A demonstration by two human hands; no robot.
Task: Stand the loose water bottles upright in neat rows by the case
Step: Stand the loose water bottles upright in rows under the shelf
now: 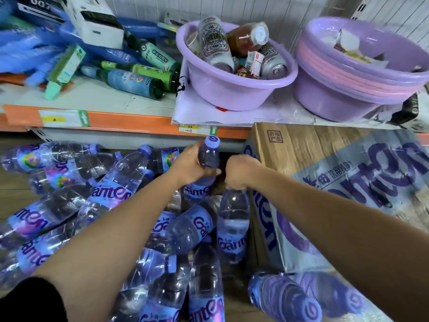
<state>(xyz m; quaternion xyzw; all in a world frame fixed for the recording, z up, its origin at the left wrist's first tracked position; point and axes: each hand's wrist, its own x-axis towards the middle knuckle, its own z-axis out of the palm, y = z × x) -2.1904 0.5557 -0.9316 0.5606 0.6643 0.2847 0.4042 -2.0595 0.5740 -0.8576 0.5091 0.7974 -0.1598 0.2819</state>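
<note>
My left hand point(190, 165) grips an upright clear bottle with a purple cap point(209, 156) around its shoulder, close to the shelf front. Just to its right, my right hand point(240, 171) holds the top of a second upright bottle point(233, 225), which stands against the left side of the cardboard case point(325, 182). Its cap is hidden inside my fist. Several more purple-labelled bottles point(116, 182) lie loose on their sides in a heap on the floor, left of and below my arms. Another bottle lies on its side point(283, 296) at the bottom, in front of the case.
An orange-edged shelf point(130, 122) runs above the heap, carrying green and blue bottles on their sides point(137, 83), a purple basin with cans point(234, 66) and stacked purple and pink basins point(362, 66). Wooden floor point(11, 189) shows at the left.
</note>
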